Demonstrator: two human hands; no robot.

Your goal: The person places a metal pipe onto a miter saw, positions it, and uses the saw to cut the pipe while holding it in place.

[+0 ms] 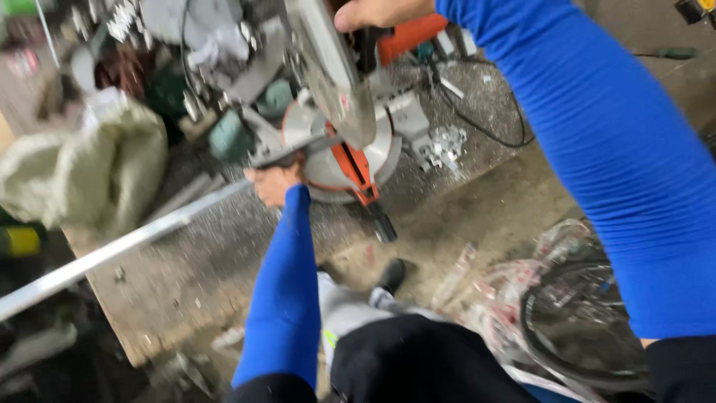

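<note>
Blue sleeve fills the biggest share of what I see: my right arm sweeps from five o'clock up to twelve, and my right hand (377, 13) is cut off by the top edge, so I can only make out curled fingers closed over the handle of the mitre saw (339, 112); how tight that grasp is I cannot tell. The saw's raised blade housing hides most of the round turntable behind it, and only the orange insert shows at the front. The grey workbench (216, 254) runs from ten o'clock towards the centre, dusted with metal swarf, its near edge chipped and ragged at seven o'clock. On it lies the long aluminium bar (112, 250), running out of frame at nine o'clock, so its far end is unseen. My left hand (274, 183), at the centre, is closed down on the bar where it meets the saw fence; the fingers are partly hidden under the machine. A pale sack (89, 175) slumps at ten o'clock just beside the bar. Everything at eleven o'clock is blurred clutter I cannot sort out. A black cable (485, 127) loops at one o'clock. On the concrete floor, a wheel rim (574, 321) amid plastic wrapping sits at four o'clock, near my black shoe (391, 275). Small cut-offs (444, 145) lie right of the turntable.
</note>
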